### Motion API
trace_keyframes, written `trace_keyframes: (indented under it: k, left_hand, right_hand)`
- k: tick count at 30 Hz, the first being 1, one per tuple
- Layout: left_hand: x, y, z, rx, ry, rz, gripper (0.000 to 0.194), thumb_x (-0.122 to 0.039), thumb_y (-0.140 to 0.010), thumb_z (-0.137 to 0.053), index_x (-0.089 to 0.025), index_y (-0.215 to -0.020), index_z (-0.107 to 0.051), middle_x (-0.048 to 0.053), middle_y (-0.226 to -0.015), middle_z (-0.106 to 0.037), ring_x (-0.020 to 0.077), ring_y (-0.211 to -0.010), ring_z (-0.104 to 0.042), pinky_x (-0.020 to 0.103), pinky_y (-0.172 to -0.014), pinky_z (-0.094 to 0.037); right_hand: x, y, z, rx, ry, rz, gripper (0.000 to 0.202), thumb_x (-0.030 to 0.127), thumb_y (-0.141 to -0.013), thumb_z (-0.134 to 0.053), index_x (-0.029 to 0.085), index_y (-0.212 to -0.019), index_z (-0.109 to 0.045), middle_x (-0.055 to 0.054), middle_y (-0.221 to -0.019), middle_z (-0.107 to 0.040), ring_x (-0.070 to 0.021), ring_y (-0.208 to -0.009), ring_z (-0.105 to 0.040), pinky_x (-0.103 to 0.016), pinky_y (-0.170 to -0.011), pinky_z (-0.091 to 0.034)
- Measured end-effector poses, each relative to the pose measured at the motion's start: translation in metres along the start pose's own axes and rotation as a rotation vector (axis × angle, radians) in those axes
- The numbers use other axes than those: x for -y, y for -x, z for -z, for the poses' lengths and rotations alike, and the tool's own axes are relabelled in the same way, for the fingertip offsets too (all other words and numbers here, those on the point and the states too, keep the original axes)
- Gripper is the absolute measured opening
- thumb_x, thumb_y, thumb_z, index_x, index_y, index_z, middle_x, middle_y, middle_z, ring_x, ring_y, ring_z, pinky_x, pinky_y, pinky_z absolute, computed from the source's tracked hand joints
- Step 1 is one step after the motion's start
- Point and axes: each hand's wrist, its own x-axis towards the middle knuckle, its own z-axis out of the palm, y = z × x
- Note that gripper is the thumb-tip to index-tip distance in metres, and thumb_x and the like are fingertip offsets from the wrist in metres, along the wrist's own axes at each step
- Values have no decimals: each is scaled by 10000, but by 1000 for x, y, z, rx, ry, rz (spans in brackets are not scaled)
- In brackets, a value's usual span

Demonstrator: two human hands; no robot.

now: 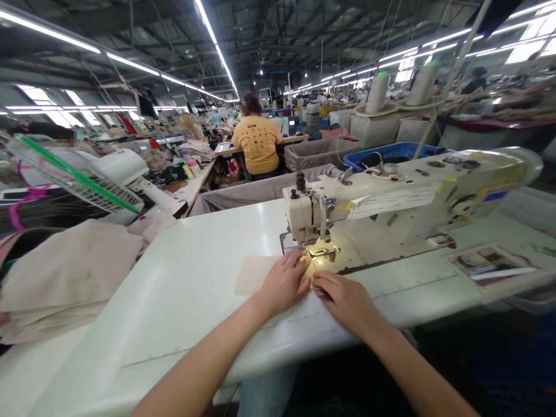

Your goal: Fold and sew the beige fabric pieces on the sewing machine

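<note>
A flat beige fabric piece [252, 275] lies on the sewing table, partly under my left hand [283, 282]. That hand's fingers are bent together and press on the fabric just in front of the needle area of the sewing machine [299, 214]. Close beside it, my right hand [343, 298] has its thumb and fingers pinched at the near edge of the fabric. The fingers cover most of the fabric between the two hands. Light from the machine falls on the metal plate [347, 252] around the presser foot.
A stack of beige fabric [69, 272] lies at the left, below a fan [78, 174]. A tray of small tools [490, 263] is set into the table at the right. Behind the machine are a blue basket [391, 152], thread cones [377, 92] and a seated person [258, 145].
</note>
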Motion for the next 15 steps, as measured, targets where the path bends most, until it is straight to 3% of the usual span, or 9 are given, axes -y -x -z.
trace_keyframes:
  k: [15]
  left_hand:
    - [10, 0, 2, -1, 12, -65, 369, -275, -975, -497, -162, -1322, -557, 166, -1297, -588, 292, -1238, -545, 483, -1071, -488]
  right_hand:
    - [0, -2, 0, 22, 14, -11, 227, 122, -931, -540, 195, -1087, -689, -73, -1248, -701, -230, -1063, -689, -338, -874, -553]
